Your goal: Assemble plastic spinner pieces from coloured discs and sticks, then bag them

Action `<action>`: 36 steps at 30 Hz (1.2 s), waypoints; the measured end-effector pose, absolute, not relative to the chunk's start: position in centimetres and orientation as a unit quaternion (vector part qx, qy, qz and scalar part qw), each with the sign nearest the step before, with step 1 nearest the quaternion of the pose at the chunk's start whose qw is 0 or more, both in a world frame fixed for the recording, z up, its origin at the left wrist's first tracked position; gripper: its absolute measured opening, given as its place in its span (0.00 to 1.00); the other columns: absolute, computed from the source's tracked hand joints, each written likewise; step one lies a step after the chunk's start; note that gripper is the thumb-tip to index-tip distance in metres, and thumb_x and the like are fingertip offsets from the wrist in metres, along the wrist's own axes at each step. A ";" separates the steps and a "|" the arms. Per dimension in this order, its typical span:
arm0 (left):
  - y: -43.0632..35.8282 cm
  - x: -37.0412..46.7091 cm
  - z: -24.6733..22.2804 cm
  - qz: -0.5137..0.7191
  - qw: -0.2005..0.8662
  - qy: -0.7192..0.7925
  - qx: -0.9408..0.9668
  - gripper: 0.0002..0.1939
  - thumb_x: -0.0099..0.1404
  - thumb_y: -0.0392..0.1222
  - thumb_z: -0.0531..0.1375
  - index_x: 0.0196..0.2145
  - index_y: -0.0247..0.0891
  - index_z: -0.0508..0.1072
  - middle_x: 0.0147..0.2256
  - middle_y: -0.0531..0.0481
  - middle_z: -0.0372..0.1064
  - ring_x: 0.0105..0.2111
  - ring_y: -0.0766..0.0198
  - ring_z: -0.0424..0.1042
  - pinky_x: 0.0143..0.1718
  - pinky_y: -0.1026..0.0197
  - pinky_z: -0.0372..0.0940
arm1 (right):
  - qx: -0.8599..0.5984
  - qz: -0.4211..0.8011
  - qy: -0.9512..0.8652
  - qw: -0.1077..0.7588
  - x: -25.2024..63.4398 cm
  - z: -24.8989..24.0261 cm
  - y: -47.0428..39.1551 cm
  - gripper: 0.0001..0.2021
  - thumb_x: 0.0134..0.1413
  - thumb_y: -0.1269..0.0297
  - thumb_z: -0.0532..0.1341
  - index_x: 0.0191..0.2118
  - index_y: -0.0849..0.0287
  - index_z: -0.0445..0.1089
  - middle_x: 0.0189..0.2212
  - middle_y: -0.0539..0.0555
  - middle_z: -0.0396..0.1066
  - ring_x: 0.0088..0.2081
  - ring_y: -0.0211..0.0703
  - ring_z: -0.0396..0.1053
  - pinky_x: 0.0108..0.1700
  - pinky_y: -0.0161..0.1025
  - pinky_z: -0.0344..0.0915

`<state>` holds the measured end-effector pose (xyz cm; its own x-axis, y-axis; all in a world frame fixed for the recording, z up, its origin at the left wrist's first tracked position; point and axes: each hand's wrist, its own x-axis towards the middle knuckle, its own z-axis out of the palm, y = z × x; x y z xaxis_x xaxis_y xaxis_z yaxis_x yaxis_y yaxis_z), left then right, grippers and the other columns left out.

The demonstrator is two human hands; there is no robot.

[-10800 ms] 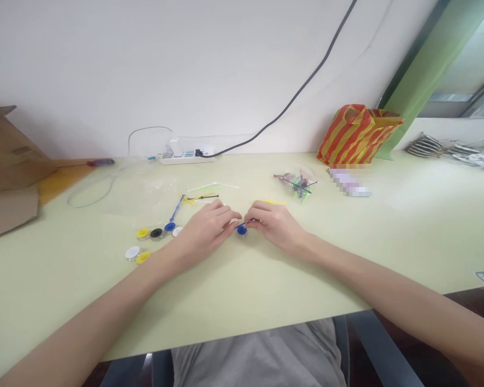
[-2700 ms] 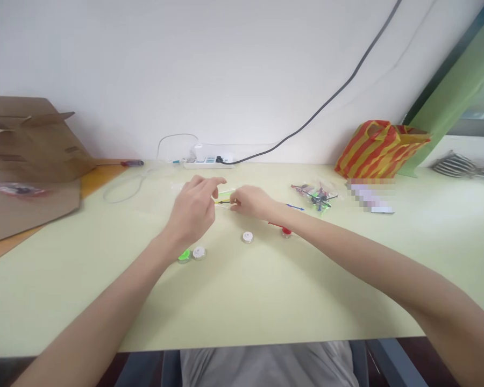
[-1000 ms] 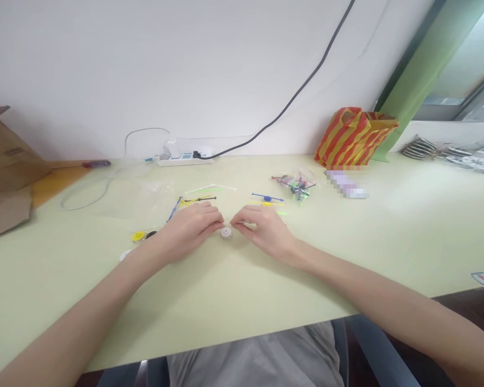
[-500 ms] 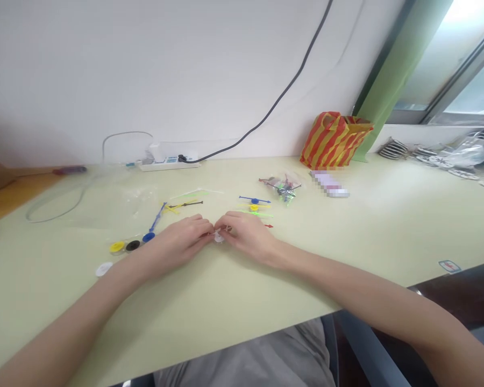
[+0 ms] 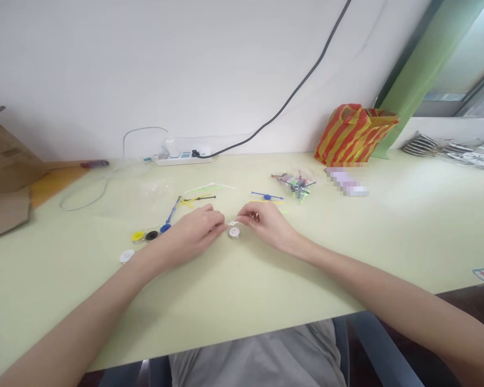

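The pale green tabletop [image 5: 242, 290] fills most of the view, running back to a white wall. At its left end lie flattened brown cardboard pieces [image 5: 6, 177], and at the far right corner stands a red and yellow striped bag [image 5: 353, 134] beside a green pillar. A black cable [image 5: 290, 97] drops along the wall to a white power strip [image 5: 183, 157] at the back edge, with a thin loop of pale wire [image 5: 84, 199] lying in front of it.

The person's two bare forearms reach in from the near edge and meet at the middle. The left hand [image 5: 196, 234] rests on the tabletop with its fingers curled, thumb and forefinger drawn together at the left side of a small white disc [image 5: 234, 231]. The right hand [image 5: 268, 228] lies just right of the disc, its grip pinching a thin white stick [image 5: 233, 222] that points down toward the disc. The disc itself sits flat on the tabletop between the two sets of fingertips; whether the left fingers actually touch it cannot be told.

Behind the hands lie loose coloured sticks [image 5: 197, 199] and a blue stick with a disc on it [image 5: 267, 196]. Farther right is a clear packet of mixed coloured parts [image 5: 296, 184]. Left of the left hand sit a row of yellow, black and blue discs [image 5: 150, 235] and a lone white disc [image 5: 126, 256] nearer the edge
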<state>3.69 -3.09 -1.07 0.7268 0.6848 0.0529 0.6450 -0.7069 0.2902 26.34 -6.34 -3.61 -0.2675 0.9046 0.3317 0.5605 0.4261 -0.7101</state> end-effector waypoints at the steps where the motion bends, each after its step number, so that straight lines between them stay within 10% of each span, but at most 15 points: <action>1: -3.1 3.8 -1.2 0.074 0.127 0.358 0.922 0.21 0.77 0.52 0.47 0.27 0.41 0.60 0.29 0.48 0.62 0.35 0.55 0.65 0.35 0.55 0.58 | -0.491 0.231 -0.764 0.349 26.4 -3.6 -6.4 0.08 0.65 0.70 0.60 0.34 0.60 0.75 0.32 0.51 0.76 0.33 0.38 0.68 0.36 0.36 0.58; 36: -3.6 4.2 -1.3 0.051 0.131 0.315 0.939 0.18 0.78 0.44 0.47 0.30 0.40 0.66 0.29 0.47 0.66 0.35 0.55 0.65 0.34 0.54 0.56 | -0.487 0.066 -0.845 0.210 26.5 -2.8 -6.7 0.11 0.69 0.71 0.57 0.33 0.60 0.72 0.33 0.55 0.71 0.37 0.44 0.63 0.39 0.40 0.55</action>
<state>4.21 -3.56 -1.26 0.7964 0.6047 0.0135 0.5780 -0.7674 0.2776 26.51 -6.70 -2.76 -0.4364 0.8515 0.2909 0.7960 0.5160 -0.3164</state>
